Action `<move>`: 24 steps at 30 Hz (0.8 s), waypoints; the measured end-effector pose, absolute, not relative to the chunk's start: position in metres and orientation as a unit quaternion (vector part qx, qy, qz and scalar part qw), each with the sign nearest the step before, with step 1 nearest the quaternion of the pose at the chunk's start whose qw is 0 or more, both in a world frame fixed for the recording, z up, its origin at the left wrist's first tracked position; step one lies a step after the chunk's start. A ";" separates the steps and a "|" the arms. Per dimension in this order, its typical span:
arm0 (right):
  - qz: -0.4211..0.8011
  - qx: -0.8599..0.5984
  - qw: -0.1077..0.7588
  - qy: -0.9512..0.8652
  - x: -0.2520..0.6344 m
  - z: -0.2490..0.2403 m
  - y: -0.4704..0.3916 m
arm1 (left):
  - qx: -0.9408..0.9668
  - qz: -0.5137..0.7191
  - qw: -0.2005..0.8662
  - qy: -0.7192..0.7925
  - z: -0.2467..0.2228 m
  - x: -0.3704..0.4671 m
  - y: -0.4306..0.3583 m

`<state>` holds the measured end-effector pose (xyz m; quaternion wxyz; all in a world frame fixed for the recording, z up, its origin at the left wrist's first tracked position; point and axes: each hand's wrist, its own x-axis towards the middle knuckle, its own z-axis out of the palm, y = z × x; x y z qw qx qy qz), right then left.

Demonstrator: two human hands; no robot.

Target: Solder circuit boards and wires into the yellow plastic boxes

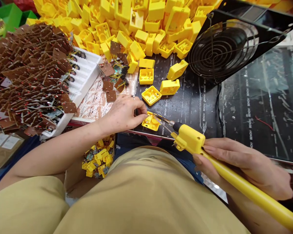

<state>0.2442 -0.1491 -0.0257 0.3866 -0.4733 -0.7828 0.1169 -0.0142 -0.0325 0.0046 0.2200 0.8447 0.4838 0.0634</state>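
My right hand (pixel 249 162) grips a yellow soldering iron (pixel 191 138), a gun type with a thin feed tube beside its metal tip. That tip reaches into a small open yellow plastic case (pixel 151 122) at the bench's front edge. From the other side my left hand (pixel 127 112) comes to the case, thumb and forefinger pinched together at its upper left edge. What sits between those fingertips is too small to make out; something dark shows under the curled fingers. Just behind lies another open yellow case half (pixel 151 95), hollow side up.
Brown circuit boards (pixel 31 71) are heaped at left by a white foam tray (pixel 85 76). Several boards with wires (pixel 114 73) lie near my left hand. Yellow cases (pixel 136 26) pile up behind. A black fan (pixel 224 48) stands back right. Below the bench, a box holds filled cases (pixel 100 159).
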 end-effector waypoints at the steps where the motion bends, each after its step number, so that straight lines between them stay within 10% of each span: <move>1: 0.115 -0.474 0.399 -0.777 0.244 -0.026 -0.149 | 0.844 0.061 0.219 0.485 0.005 -0.014 -0.032; 24: 0.115 -0.434 0.331 -0.830 0.244 -0.003 -0.135 | 0.860 0.035 0.187 0.474 0.005 -0.008 -0.024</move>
